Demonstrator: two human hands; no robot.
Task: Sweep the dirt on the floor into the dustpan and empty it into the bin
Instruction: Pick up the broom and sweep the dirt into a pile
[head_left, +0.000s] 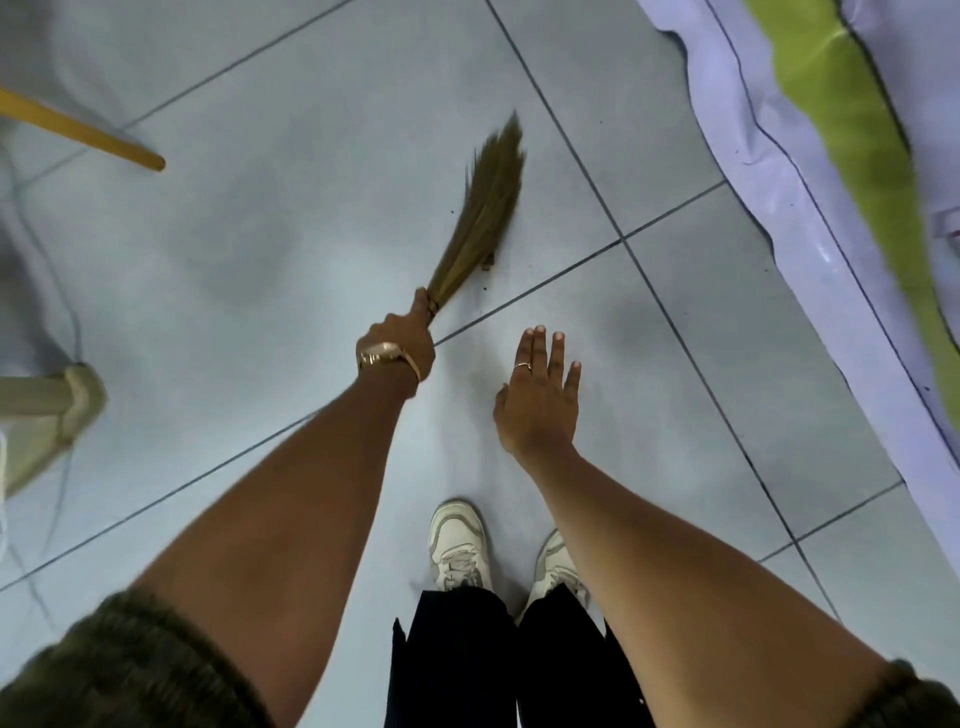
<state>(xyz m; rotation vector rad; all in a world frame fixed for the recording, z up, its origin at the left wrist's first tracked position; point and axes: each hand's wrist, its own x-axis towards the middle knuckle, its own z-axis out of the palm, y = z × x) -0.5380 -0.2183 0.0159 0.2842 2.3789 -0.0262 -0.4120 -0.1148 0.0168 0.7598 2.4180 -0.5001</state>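
Note:
My left hand (402, 348) grips the bound end of a short straw broom (483, 213). Its brown bristles fan away from me and brush the grey tiled floor (260, 260). Small dark bits of dirt (488, 262) lie on the tile right beside the bristles, near a grout line. My right hand (540, 395) hovers flat above the floor with fingers spread and holds nothing. No dustpan or bin appears in the head view.
A lilac and green sheet (831, 182) covers the floor along the right side. A yellow wooden stick (83, 132) pokes in at the upper left, and a pale furniture leg (52, 410) stands at the left edge. My white shoes (460, 545) are below the hands.

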